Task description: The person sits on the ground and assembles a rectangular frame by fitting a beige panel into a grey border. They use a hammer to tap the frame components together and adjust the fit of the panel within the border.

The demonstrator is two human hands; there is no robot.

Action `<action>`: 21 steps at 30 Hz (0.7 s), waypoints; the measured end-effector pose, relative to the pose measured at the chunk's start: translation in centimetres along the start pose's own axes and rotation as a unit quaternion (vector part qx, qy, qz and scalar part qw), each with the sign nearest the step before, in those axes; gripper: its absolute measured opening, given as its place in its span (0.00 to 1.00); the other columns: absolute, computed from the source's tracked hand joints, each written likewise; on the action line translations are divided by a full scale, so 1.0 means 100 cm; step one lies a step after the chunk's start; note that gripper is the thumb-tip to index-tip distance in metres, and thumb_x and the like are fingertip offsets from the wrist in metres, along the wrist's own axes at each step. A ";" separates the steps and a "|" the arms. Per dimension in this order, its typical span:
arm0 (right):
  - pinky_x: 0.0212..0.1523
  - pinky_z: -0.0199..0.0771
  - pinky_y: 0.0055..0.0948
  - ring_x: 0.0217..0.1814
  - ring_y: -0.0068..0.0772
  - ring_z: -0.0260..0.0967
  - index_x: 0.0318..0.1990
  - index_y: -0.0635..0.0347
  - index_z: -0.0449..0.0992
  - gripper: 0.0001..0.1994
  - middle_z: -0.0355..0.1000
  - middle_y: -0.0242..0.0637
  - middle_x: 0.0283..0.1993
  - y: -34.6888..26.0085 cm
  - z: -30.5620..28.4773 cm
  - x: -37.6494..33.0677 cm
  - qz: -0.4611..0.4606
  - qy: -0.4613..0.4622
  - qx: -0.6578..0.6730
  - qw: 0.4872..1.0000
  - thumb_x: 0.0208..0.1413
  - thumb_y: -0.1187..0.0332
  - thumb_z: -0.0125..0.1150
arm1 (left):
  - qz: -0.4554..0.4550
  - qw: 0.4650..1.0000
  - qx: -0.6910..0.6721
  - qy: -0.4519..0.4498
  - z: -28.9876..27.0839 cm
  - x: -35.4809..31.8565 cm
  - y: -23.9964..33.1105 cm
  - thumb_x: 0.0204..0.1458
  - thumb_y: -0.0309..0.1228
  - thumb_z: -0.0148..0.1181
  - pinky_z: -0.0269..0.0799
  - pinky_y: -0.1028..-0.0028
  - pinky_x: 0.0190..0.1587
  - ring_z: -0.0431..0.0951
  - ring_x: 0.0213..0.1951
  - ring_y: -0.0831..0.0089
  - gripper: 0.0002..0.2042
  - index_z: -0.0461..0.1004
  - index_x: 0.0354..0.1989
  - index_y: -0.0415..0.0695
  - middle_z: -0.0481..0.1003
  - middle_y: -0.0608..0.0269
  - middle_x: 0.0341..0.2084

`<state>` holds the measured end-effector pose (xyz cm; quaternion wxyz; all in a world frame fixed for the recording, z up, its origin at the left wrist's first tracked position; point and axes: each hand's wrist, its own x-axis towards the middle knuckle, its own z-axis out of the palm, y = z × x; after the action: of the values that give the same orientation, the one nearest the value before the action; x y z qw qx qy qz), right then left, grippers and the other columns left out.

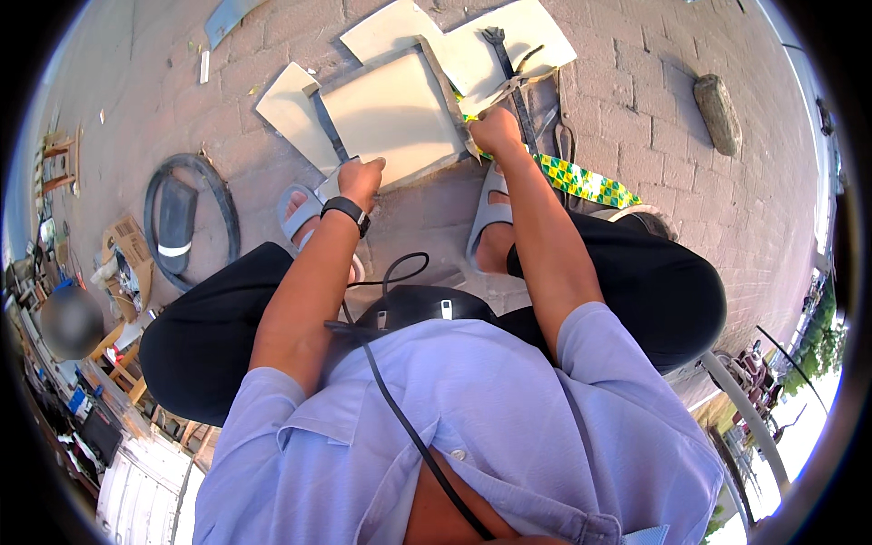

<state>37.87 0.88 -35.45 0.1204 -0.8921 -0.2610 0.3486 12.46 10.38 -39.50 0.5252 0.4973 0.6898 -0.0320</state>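
A cream-coloured board (pixel 391 113) lies on the paving between my feet. My left hand (pixel 361 182) is closed at the board's near left corner, around the lower end of a dark flat strip (pixel 329 125). Along the board's right side runs a second dark strip (pixel 442 91). By its near end my right hand (pixel 497 132) is closed in a fist; what it grips is hidden by the fingers. Pliers (pixel 516 87) and a dark wrench-like tool (pixel 500 50) lie just beyond that fist. A green-and-yellow patterned band (pixel 590 182) extends to its right.
More cream boards (pixel 518 36) lie behind. A stone-like block (pixel 718 113) rests far right. At left, a black rubber ring (pixel 232 204) surrounds a dark object (pixel 177 222). Past it are a torn cardboard box (pixel 127 254) and clutter. A black cable (pixel 391 386) hangs across my shirt.
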 end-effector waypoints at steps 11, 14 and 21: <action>0.49 0.75 0.41 0.47 0.51 0.77 0.46 0.62 0.82 0.23 0.79 0.54 0.44 -0.038 -0.243 -0.020 -0.155 0.174 -0.035 0.972 0.50 0.52 0.66 | 0.070 0.981 -0.175 0.053 -0.122 -0.063 0.144 0.50 0.36 0.67 0.67 0.60 0.53 0.68 0.54 0.60 0.26 0.70 0.56 0.36 0.70 0.52 0.54; 0.43 0.76 0.43 0.41 0.49 0.79 0.34 0.69 0.80 0.13 0.79 0.52 0.34 -0.056 -0.313 -0.081 -0.171 0.247 -0.084 0.950 0.54 0.64 0.61 | 0.208 0.950 -0.214 0.090 -0.175 -0.072 0.181 0.48 0.37 0.69 0.66 0.67 0.33 0.71 0.33 0.67 0.20 0.76 0.42 0.33 0.75 0.54 0.36; 0.50 0.74 0.41 0.47 0.53 0.77 0.47 0.71 0.79 0.24 0.78 0.56 0.44 -0.047 -0.365 -0.159 -0.234 0.239 -0.173 0.926 0.52 0.56 0.65 | 0.380 0.908 -0.172 0.051 -0.296 -0.161 0.225 0.56 0.38 0.64 0.71 0.67 0.53 0.74 0.51 0.66 0.20 0.73 0.52 0.38 0.74 0.55 0.48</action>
<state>51.25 -5.18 1.88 0.1009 -0.8692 -0.4827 0.0367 7.35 27.97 -3.37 0.5394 0.6244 0.4694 0.3143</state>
